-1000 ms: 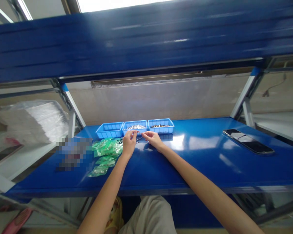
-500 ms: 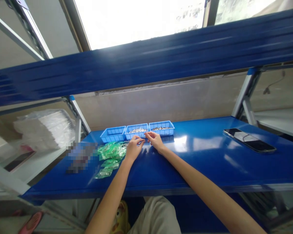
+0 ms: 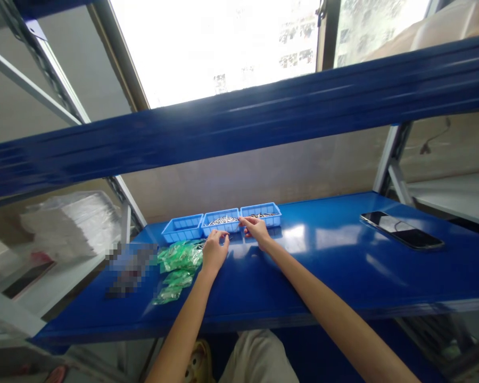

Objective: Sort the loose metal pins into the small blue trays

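Three small blue trays stand in a row at the back of the blue shelf point(image 3: 343, 271): the left tray point(image 3: 182, 229), the middle tray point(image 3: 222, 222) with small metal parts, and the right tray point(image 3: 261, 214) with darker parts. My left hand point(image 3: 214, 250) rests on the shelf just in front of the middle tray, fingers curled in a pinch on something too small to make out. My right hand point(image 3: 256, 230) hovers at the front edge between the middle and right trays, fingers pinched together. A heap of green plastic bags point(image 3: 177, 264) lies left of my left hand.
A black phone point(image 3: 401, 236) lies on the shelf at the right. A blurred patch point(image 3: 130, 266) sits left of the bags. A wrapped white stack point(image 3: 69, 223) rests beyond the left upright. An upper blue shelf beam point(image 3: 239, 125) crosses overhead.
The camera has tilted up, showing more window. My hands stay near the middle tray; the left hand has drawn slightly back from the tray, and the right stays at the tray edge.
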`<state>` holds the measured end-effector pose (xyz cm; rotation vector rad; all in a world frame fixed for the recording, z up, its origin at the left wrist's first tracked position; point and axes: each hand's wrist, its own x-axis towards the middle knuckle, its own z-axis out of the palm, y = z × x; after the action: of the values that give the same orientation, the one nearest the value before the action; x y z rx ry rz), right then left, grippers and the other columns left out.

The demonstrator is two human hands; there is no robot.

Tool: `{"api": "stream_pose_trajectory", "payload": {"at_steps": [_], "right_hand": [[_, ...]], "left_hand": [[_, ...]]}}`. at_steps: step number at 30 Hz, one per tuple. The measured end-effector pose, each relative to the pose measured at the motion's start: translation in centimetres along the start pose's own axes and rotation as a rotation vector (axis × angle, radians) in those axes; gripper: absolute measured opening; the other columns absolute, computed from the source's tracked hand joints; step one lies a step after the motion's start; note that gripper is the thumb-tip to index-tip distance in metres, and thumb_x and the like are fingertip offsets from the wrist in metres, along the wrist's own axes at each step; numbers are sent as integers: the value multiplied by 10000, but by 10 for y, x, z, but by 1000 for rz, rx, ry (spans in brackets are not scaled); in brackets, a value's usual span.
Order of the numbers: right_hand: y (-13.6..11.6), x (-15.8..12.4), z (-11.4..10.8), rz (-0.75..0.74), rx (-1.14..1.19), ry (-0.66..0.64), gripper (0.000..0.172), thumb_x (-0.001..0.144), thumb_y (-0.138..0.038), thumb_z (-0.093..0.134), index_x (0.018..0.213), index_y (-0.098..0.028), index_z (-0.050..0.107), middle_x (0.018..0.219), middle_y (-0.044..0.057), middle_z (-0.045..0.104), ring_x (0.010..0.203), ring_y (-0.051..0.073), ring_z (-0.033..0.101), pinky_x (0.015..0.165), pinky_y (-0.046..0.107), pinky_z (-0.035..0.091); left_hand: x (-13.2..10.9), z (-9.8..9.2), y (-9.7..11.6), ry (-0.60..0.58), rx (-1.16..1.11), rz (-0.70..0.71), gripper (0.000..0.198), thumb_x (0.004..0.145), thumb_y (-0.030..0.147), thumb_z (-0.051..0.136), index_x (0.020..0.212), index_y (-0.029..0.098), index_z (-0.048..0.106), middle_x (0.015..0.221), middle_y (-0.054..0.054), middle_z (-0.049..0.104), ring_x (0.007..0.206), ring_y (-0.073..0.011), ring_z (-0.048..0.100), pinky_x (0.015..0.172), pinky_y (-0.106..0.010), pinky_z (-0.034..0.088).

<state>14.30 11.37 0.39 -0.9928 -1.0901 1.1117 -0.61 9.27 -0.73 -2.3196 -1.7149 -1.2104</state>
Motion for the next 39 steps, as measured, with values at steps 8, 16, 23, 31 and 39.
{"api": "stream_pose_trajectory", "payload": {"at_steps": [8, 16, 23, 31, 39], "right_hand": [[4, 12, 10, -86, -14, -160, 361, 685, -436, 601, 918, -165, 649, 860, 62, 663, 571, 92, 553, 429, 169, 441], [13, 8, 2, -113, -284, -201, 290, 749, -338, 543, 974, -183, 643, 928, 60, 658, 644, 132, 604, 450, 196, 446], [21, -16, -2, -337, -1002, -208, 240, 716, -316, 573, 942, -287, 650, 972, -18, 609, 676, 109, 586, 616, 222, 422], [12, -23, 0, -372, -1238, -334, 348, 801, -420, 441, 1108, -312, 562, 1107, -6, 552, 829, 153, 579, 625, 230, 408], [12, -26, 3, -306, -1150, -223, 206, 777, -351, 514, 917, -262, 636, 1003, 10, 571, 727, 131, 580, 582, 222, 377]], "left_hand": [[-1, -2, 0, -36, 28, -60, 157, 773, 221, 463, 821, 181, 607, 758, -28, 574, 715, -143, 532, 645, -245, 400], [-2, -7, 6, 34, 98, -138, 172, 753, 248, 477, 799, 217, 639, 775, -21, 606, 768, -163, 551, 615, -239, 386], [0, -5, 0, 31, 39, -161, 263, 788, 200, 394, 891, 218, 636, 893, -31, 629, 781, -161, 563, 664, -254, 411], [-4, 2, -1, -159, -9, -10, 289, 799, 172, 381, 1000, 215, 584, 913, -46, 619, 833, -159, 562, 733, -264, 426], [-3, 2, -5, -77, 46, -20, 259, 787, 165, 407, 977, 202, 579, 906, -48, 598, 871, -177, 538, 700, -269, 431]]}}
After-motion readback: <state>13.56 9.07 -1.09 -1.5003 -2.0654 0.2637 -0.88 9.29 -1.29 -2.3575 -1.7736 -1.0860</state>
